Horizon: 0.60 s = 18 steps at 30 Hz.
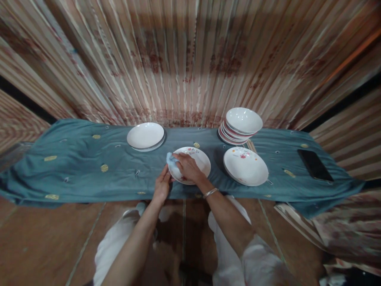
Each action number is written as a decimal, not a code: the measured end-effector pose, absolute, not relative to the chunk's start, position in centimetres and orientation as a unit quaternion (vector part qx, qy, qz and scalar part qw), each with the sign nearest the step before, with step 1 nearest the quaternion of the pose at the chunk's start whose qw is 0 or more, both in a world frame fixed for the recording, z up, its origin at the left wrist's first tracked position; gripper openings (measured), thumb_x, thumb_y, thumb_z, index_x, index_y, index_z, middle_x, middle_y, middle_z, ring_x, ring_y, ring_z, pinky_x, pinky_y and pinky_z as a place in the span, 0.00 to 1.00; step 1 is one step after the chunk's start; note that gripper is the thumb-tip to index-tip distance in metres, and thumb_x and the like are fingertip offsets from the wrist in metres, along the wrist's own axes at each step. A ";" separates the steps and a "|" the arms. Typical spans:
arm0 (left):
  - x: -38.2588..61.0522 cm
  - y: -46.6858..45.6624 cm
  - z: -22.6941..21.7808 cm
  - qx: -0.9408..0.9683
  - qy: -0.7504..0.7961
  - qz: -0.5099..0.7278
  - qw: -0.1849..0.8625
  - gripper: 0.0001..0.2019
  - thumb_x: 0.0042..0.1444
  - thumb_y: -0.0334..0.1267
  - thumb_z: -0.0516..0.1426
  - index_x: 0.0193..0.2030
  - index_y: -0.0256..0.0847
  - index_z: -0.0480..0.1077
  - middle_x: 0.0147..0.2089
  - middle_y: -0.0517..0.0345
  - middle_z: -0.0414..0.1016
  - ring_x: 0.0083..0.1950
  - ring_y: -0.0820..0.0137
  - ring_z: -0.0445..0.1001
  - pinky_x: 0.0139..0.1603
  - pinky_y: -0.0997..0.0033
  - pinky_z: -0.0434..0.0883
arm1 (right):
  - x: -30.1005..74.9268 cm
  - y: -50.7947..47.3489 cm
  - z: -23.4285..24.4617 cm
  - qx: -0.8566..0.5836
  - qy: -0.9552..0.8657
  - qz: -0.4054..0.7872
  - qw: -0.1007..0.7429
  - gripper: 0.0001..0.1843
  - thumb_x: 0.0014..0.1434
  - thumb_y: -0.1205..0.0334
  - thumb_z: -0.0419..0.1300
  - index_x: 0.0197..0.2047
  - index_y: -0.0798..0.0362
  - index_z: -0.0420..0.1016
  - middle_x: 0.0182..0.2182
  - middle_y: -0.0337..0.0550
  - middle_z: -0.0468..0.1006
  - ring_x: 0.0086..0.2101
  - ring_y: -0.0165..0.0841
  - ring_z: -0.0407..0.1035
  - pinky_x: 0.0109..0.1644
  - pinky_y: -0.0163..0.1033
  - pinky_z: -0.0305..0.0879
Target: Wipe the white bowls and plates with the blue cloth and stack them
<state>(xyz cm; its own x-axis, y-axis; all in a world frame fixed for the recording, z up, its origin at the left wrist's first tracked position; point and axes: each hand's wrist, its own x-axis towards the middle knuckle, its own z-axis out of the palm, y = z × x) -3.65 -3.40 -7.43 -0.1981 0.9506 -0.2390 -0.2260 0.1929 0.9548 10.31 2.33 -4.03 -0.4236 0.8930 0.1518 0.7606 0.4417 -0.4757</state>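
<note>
Plate [201,159] at mid-front edge of teal cloth [74,159]. Left hand [162,184] curled, gripping plate's rim. Right hand [187,167] closed on blue rag [172,159], pressing it against plate's rim.

Dim, warm indoor light, soft shadows beside the plates [245,167] and along the cloth [74,167], pale sheen across the curtain [190,59], strong fisheye bending toward the edges, slight overall softness
</note>
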 end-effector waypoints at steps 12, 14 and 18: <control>-3.5 -3.2 -6.8 0.337 0.546 0.539 0.545 0.22 0.43 0.45 0.62 0.44 0.36 0.78 0.45 0.49 0.82 0.46 0.60 0.78 0.44 0.64 0.75 | 11.3 0.8 -4.6 -0.362 -0.854 0.294 0.229 0.19 0.64 0.71 0.56 0.55 0.52 0.78 0.56 0.48 0.78 0.56 0.35 0.72 0.63 0.41 0.63; -3.7 -3.3 -6.8 0.340 0.552 0.544 0.533 0.24 0.43 0.45 0.62 0.47 0.36 0.78 0.47 0.48 0.82 0.48 0.59 0.77 0.46 0.65 0.74 | 11.9 0.6 -4.4 -0.346 -0.853 0.321 0.221 0.18 0.62 0.73 0.57 0.53 0.53 0.80 0.55 0.48 0.79 0.54 0.35 0.73 0.62 0.40 0.64; -3.8 -3.3 -6.8 0.370 0.565 0.524 0.519 0.30 0.44 0.41 0.59 0.56 0.33 0.76 0.38 0.53 0.83 0.37 0.64 0.76 0.39 0.69 0.71 | 13.3 -0.3 -3.7 -0.325 -0.849 0.366 0.201 0.20 0.57 0.77 0.59 0.48 0.50 0.83 0.51 0.44 0.82 0.52 0.36 0.75 0.59 0.40 0.65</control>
<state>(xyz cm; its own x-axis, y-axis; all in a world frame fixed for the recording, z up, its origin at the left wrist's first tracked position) -3.84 -3.25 -6.77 -0.1887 0.9617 -0.1989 -0.1253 0.1773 0.9761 13.30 -0.29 -3.68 -0.7084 0.6982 0.1036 0.4037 0.5212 -0.7519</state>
